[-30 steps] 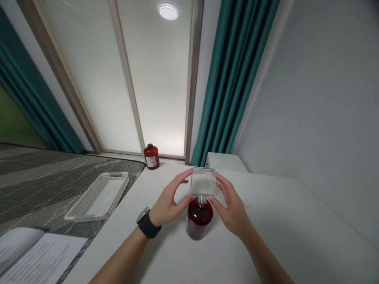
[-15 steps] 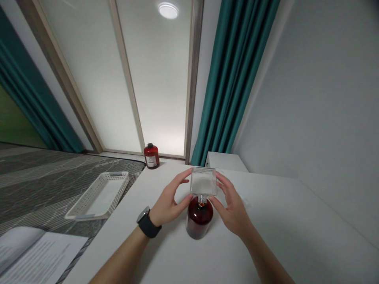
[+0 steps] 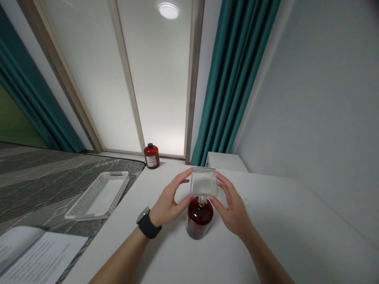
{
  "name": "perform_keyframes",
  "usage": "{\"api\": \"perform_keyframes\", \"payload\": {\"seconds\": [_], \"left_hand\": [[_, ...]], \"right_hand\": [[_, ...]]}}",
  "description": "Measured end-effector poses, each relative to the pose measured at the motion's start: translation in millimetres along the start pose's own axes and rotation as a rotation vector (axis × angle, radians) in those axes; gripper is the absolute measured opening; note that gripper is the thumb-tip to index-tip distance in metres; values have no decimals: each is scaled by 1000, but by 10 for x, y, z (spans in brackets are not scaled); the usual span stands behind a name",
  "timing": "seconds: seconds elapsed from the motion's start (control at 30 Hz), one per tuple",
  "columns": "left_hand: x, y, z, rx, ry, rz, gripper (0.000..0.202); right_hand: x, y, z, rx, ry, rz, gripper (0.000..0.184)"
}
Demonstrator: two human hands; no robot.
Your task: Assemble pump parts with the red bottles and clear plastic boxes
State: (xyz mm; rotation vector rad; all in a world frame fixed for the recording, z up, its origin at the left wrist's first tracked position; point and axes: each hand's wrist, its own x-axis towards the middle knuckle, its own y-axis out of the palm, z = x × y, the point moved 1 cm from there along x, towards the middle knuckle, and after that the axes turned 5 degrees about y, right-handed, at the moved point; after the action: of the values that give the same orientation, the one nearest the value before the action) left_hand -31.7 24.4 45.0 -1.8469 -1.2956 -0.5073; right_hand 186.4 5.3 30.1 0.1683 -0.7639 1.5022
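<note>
A clear square glass bottle [image 3: 204, 181] is upside down, its threaded neck pointing into the mouth of a dark red-brown bottle [image 3: 199, 221] that stands on the white table [image 3: 174, 260]. My left hand [image 3: 170, 201], with a black watch on the wrist, grips the clear bottle's left side between thumb and fingers. On the opposite side my right hand [image 3: 232, 205] holds the same bottle, thumb near its lower corner. Whether the two necks touch I cannot tell. The red-brown bottle looks upright, with neither hand around it.
A second red bottle [image 3: 152, 157] with a black cap and pale label stands at the table's far left corner. Left of the table are a white perforated basket [image 3: 117, 197] and an open book [image 3: 50, 256]. Behind the table sits a white box-like cabinet [image 3: 226, 161].
</note>
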Motion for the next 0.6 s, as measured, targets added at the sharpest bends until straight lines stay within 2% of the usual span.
{"api": "perform_keyframes", "payload": {"seconds": [0.6], "left_hand": [[-1,4,6,-5,11,-17,62]], "right_hand": [[18,5,-3,1,-26,-10,57]]}}
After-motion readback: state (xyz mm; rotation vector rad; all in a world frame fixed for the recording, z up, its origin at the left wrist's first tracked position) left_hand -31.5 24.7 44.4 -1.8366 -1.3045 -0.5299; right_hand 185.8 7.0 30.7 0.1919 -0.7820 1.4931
